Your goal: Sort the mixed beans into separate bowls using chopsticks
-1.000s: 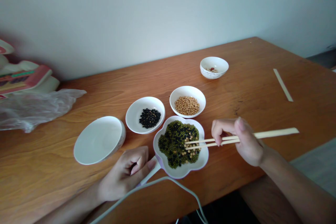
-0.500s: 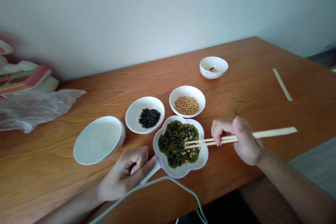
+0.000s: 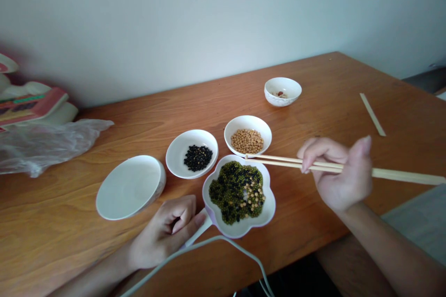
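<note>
My left hand (image 3: pixel 169 234) is closed on the white handle of a flower-shaped pan (image 3: pixel 268 216) with a pale purple rim. Green and black beans lie mixed in it, with yellow soybeans toward the right side. In my right hand (image 3: pixel 336 174) is a pair of wooden chopsticks (image 3: pixel 278 160), pinched with the thumb raised. Their tips are close together above the far rim of the pan, near the bowl of soybeans (image 3: pixel 247 141); a small bean seems to sit between them. Left of that bowl is a bowl of black beans (image 3: pixel 198 158).
An empty white bowl (image 3: pixel 130 188) tilts at the left. Farther back stands a small bowl (image 3: pixel 282 91) with a few bits inside. A paper strip (image 3: pixel 372 114) lies at the right, a clear plastic bag (image 3: pixel 59 141) at the left. A white cable (image 3: pixel 219 238) runs along the front.
My right hand has moved right and slightly up. The chopstick tips have lifted out of the beans in the pan to its far rim. My left hand keeps its place.
</note>
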`<state>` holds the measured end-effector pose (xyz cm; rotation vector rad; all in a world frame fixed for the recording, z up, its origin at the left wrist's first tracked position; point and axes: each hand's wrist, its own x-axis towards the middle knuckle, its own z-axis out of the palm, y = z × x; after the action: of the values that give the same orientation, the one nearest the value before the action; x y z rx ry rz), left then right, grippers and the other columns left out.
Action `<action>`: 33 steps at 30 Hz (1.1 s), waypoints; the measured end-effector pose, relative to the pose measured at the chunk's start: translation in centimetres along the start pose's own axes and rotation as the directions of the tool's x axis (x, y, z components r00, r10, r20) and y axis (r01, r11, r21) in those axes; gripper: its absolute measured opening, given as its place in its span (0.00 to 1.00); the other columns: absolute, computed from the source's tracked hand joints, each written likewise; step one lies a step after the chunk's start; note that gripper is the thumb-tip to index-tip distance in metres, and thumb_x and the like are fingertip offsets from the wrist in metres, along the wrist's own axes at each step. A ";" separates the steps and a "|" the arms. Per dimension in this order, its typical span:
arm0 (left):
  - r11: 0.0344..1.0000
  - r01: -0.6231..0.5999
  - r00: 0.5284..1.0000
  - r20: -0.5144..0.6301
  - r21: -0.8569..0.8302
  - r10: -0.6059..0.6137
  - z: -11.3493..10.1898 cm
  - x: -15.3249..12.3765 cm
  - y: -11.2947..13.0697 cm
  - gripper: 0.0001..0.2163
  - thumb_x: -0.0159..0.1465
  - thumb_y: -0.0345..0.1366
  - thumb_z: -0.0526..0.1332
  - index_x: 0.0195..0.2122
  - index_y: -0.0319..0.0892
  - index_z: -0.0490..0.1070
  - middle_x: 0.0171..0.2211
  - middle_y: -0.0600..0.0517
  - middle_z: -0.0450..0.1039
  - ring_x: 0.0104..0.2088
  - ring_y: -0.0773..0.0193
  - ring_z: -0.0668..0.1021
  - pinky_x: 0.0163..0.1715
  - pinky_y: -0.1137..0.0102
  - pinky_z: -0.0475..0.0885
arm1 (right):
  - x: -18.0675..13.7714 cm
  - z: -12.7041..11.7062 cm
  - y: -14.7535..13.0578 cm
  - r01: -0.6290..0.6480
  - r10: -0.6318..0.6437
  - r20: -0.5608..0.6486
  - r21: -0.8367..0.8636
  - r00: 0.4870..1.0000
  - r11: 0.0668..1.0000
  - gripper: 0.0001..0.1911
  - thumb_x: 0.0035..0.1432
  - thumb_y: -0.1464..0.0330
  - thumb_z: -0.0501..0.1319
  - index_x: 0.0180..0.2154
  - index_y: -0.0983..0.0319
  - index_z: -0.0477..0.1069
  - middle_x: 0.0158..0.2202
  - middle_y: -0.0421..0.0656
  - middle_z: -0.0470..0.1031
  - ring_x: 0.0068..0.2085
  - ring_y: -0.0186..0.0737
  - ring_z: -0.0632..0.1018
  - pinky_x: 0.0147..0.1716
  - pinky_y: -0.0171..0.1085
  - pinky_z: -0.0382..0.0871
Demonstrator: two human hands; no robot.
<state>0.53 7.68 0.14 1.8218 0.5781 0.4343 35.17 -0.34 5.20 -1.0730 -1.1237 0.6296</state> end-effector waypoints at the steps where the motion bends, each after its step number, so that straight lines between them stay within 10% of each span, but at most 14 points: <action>1: 1.000 0.000 1.000 0.001 -0.005 0.000 0.0 0.0 0.0 0.19 0.74 0.29 0.56 0.26 0.43 0.50 0.25 0.57 0.57 0.25 0.70 0.60 0.25 0.74 0.60 | 0.2 0.1 0.1 -0.004 0.004 -0.026 0.000 1.000 1.000 0.39 0.74 0.48 0.37 0.26 0.55 0.77 0.22 0.45 0.69 0.27 0.45 0.70 0.29 0.45 0.60; 7: 1.000 -0.010 1.000 0.001 -0.015 0.010 0.1 0.0 -0.3 0.20 0.74 0.29 0.56 0.26 0.43 0.50 0.26 0.57 0.58 0.26 0.70 0.61 0.26 0.75 0.61 | 0.1 -0.3 0.2 -0.061 0.061 -0.001 0.008 0.998 0.998 0.38 0.73 0.47 0.37 0.26 0.56 0.76 0.23 0.45 0.68 0.27 0.44 0.68 0.28 0.45 0.59; 15: 1.000 -0.016 1.000 0.001 -0.016 0.016 0.1 -0.2 -0.2 0.20 0.74 0.28 0.56 0.26 0.43 0.49 0.26 0.57 0.58 0.26 0.71 0.61 0.27 0.75 0.62 | -0.9 -1.2 0.9 -0.205 0.251 0.431 -0.151 0.867 0.967 0.40 0.72 0.45 0.34 0.26 0.58 0.71 0.25 0.42 0.69 0.29 0.40 0.70 0.32 0.42 0.61; 33: 1.000 -0.004 1.000 0.003 -0.009 0.004 0.1 -0.1 -0.3 0.20 0.74 0.28 0.56 0.26 0.43 0.50 0.26 0.57 0.57 0.26 0.71 0.61 0.26 0.75 0.62 | -0.9 -1.0 0.9 -0.049 0.148 0.472 -0.214 0.869 0.976 0.38 0.74 0.47 0.34 0.27 0.59 0.71 0.26 0.41 0.71 0.29 0.38 0.71 0.32 0.40 0.62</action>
<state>0.45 7.64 -0.16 1.8151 0.5695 0.4366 35.85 -1.09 4.01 -1.1798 -1.6018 0.9195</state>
